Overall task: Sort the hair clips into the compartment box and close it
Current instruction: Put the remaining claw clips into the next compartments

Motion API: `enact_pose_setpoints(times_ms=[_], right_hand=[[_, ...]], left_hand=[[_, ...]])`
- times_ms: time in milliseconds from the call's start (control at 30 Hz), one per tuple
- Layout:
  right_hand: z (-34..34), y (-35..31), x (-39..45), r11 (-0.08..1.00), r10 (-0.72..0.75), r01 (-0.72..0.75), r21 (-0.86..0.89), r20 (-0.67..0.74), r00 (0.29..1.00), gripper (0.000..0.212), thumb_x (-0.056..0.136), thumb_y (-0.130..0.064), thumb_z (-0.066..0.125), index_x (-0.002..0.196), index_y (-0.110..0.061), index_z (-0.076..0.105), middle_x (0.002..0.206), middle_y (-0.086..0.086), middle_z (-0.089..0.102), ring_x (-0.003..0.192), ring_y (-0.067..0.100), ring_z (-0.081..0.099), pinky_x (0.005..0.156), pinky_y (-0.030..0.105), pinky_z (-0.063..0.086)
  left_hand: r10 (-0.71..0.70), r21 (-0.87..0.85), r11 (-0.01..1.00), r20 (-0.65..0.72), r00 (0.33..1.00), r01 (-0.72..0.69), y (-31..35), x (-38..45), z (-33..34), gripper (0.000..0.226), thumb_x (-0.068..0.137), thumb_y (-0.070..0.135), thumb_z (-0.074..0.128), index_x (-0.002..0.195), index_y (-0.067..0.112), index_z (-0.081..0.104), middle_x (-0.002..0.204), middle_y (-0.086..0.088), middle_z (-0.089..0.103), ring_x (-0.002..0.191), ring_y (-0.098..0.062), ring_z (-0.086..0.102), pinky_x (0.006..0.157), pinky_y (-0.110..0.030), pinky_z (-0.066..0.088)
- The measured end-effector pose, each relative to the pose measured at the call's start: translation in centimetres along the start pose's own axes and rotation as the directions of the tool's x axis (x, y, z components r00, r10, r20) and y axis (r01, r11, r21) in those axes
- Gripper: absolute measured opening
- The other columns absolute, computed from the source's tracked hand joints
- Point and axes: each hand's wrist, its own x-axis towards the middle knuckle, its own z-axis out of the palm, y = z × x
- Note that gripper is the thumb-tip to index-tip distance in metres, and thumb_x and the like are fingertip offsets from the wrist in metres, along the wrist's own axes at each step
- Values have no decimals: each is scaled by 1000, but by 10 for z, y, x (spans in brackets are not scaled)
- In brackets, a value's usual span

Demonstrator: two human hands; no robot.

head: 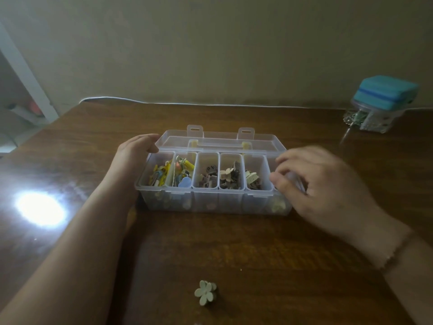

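Both forearms are bare, no sleeves in sight. A thin beaded bracelet (398,252) circles the wrist behind the right hand (323,184); the left hand (134,148) wears nothing.

- Clear plastic compartment box (212,200) stands open on a brown wooden table (234,249); its lid (218,139) lies back on the far side.
- Compartments hold sorted hair clips: yellow and mixed colours (172,173) at left, brown and beige (230,177) toward the right.
- Left hand (136,150) rests on the box's far left corner.
- Right hand (314,184), blurred, fingers curled, covers the rightmost compartment.
- Pale flower-shaped hair clip (205,292) lies apart, near edge.
- Teal-lidded container (380,103) stands far right.
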Motion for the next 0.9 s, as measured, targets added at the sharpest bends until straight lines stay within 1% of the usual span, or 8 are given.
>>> enact_pose_setpoints(times_ms=[67, 133, 267, 367, 567, 700, 800, 900], right_hand=[[-6, -14, -3, 987, -117, 83, -141, -255, 960, 33, 92, -45, 53, 90, -16, 71, 102, -1, 67, 101, 22, 57, 82, 46, 46], [-8, -37, -11, 953, -296, 302, -22, -282, 912, 22, 88, -31, 62, 98, -13, 71, 104, 4, 68, 97, 27, 60, 81, 46, 46], [16, -69, -27, 712, -700, 663, 231, 158, 696, 49, 84, -20, 62, 132, -28, 57, 144, -2, 49, 112, 19, 56, 81, 39, 51], [35, -66, -28, 665, -747, 691, 283, 251, 616, 33, 97, -21, 52, 128, -28, 59, 135, -7, 55, 114, 13, 51, 83, 34, 51], [17, -40, -14, 730, -559, 519, 445, -50, 828, 24, 82, -5, 67, 106, -6, 69, 101, 5, 67, 96, 20, 62, 81, 36, 51], [-6, -8, -2, 851, -153, 285, 441, -310, 938, 17, 81, -18, 62, 98, -16, 62, 95, 1, 66, 92, 18, 64, 76, 39, 53], [-2, 16, 6, 961, -24, 67, 268, -160, 987, 17, 83, -38, 55, 93, -26, 63, 94, -10, 63, 93, 8, 59, 76, 41, 53], [2, 23, 6, 975, -76, 68, 212, 30, 997, 32, 90, -50, 45, 90, -28, 69, 99, -15, 65, 102, 4, 56, 85, 43, 50]], left_hand=[[4, -13, 1000, -4, 1000, -4, 0, 0, -1, 23, 92, 17, 52, 77, 25, 67, 120, -3, 64, 122, -24, 57, 106, -47, 45], [6, -15, 1000, 5, 1000, -6, -1, 0, -1, 21, 89, 16, 51, 90, 21, 72, 121, -1, 64, 121, -25, 58, 105, -48, 46], [20, -26, 999, -7, 1000, -20, 0, -1, 0, 20, 92, 18, 52, 84, 21, 70, 135, -10, 60, 125, -27, 56, 107, -49, 44], [6, -23, 1000, -3, 1000, -6, 0, -1, 0, 21, 93, 20, 53, 78, 23, 68, 135, -11, 60, 125, -28, 56, 106, -49, 45], [-9, -12, 1000, -14, 1000, 9, 0, 2, 1, 25, 93, 18, 52, 109, 13, 70, 121, -2, 63, 122, -26, 57, 104, -46, 47], [7, 2, 1000, -4, 1000, -7, 0, 1, 1, 18, 94, 17, 51, 90, 21, 69, 128, -8, 62, 123, -25, 56, 104, -45, 46], [20, -4, 1000, 6, 1000, -20, 0, 1, 2, 19, 94, 16, 50, 97, 18, 69, 130, -8, 61, 123, -24, 56, 104, -43, 46], [17, -13, 1000, 5, 1000, -17, 0, 0, 1, 19, 95, 17, 50, 90, 19, 69, 126, -4, 62, 123, -23, 55, 104, -42, 46]])
